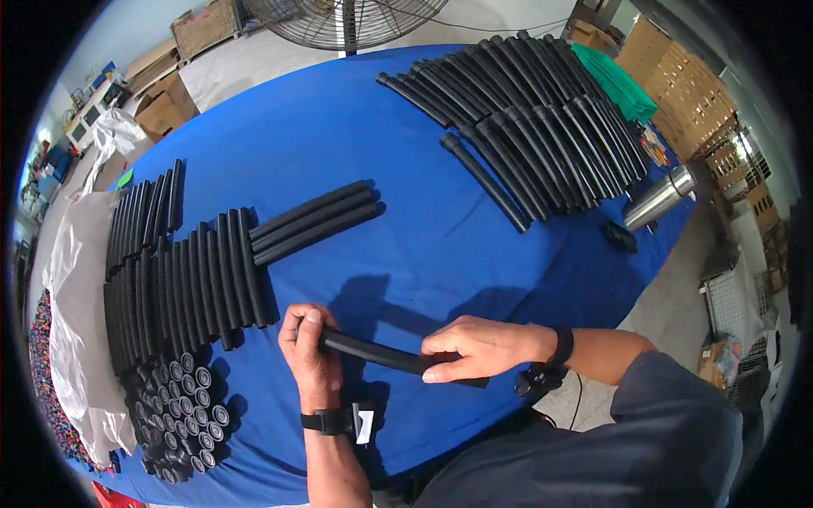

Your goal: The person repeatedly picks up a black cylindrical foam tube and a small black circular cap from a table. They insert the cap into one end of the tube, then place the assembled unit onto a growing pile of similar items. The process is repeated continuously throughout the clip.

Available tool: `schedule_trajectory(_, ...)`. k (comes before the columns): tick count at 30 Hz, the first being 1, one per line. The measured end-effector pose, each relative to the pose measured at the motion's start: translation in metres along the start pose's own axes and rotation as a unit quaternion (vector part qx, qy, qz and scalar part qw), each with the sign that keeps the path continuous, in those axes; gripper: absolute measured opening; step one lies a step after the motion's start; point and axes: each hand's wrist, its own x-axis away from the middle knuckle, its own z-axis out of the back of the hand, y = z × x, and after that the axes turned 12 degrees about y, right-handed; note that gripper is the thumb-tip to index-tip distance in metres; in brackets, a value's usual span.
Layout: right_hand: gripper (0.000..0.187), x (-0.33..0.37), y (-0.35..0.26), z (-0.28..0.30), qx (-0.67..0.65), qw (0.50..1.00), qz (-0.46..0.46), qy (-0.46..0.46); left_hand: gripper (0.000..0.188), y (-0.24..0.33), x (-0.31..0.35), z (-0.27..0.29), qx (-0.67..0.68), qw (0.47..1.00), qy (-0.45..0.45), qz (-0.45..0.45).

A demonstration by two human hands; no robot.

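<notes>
A black tube (377, 351) slants across the space in front of me, raised near the front edge of the table. My left hand (309, 343) is closed in a fist round its left end, hiding that tip. Toward the other end, my right hand (483, 345) grips the tube with thumb and fingers; a short piece sticks out past it. Three loose black tubes (313, 222) lie side by side beyond my left hand. Left of it are rows of similar plain tubes (174, 292) and a cluster of round black caps (182, 406) with ringed faces.
Rows of black tubes with thicker ends (525, 127) cover the far right of the blue tablecloth (339, 110). Near them are a green bin (614, 80), a steel flask (660, 196) and a small black object (620, 237). White plastic sheeting (80, 296) borders the left; a fan (347, 21) stands behind.
</notes>
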Motion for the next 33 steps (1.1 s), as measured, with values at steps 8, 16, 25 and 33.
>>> schedule_trajectory(8,0.04,-0.006,0.006,-0.003,0.015,1.0,0.026,0.003,0.029,-0.003,-0.003,0.01,-0.04,0.999,0.016,-0.007)
schedule_trajectory(16,0.029,-0.018,0.005,0.084,0.141,0.951,0.093,0.259,0.068,0.003,0.002,-0.009,-0.041,0.999,0.005,0.019)
schedule_trajectory(25,0.041,-0.133,0.097,0.343,0.545,0.74,-0.141,0.369,0.053,0.0,0.001,-0.008,-0.136,0.989,-0.041,0.037)
schedule_trajectory(33,0.038,-0.193,0.142,0.389,0.548,0.728,-0.266,0.315,0.043,0.004,0.002,-0.007,-0.173,0.983,-0.039,0.055)
